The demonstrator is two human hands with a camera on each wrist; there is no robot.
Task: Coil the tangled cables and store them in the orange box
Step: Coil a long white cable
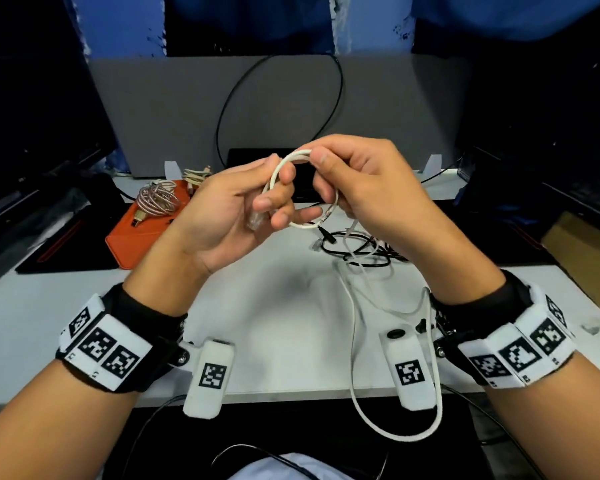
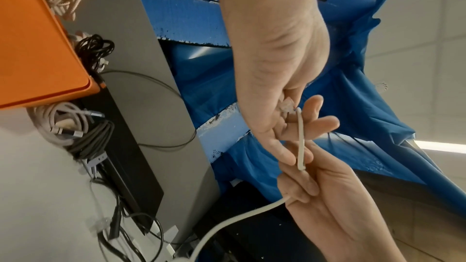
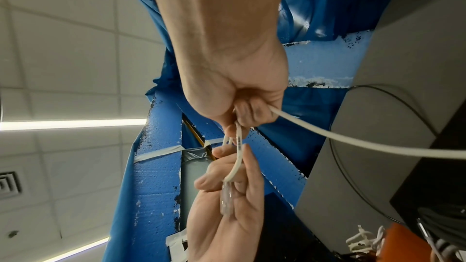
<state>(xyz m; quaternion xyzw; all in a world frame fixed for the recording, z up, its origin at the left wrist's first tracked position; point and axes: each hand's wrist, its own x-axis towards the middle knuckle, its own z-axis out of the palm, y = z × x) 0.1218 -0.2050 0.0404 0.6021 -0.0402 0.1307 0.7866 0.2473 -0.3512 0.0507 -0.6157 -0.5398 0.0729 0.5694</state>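
Above the white desk [image 1: 84,306], both hands hold a white cable [image 1: 273,174] bent into a small loop. My left hand [image 1: 274,202] curls its fingers round the loop's left side, and the cable's clear plug [image 1: 256,220] lies against its palm. My right hand [image 1: 326,168] pinches the top of the loop between thumb and fingers. From there the cable drops to the desk and hangs in a long loop [image 1: 395,435] over the front edge. The orange box [image 1: 132,240] stands at the left with a braided coil [image 1: 156,199] in it. Black tangled cables [image 1: 361,249] lie beneath my right hand.
Dark monitors [image 1: 32,133] flank the desk on both sides. A grey partition [image 1: 174,109] with a thin black wire loop [image 1: 340,84] closes the back. Several coiled cables [image 2: 73,127] lie beside the orange box [image 2: 37,47]. A cardboard box [image 1: 582,247] sits at the far right.
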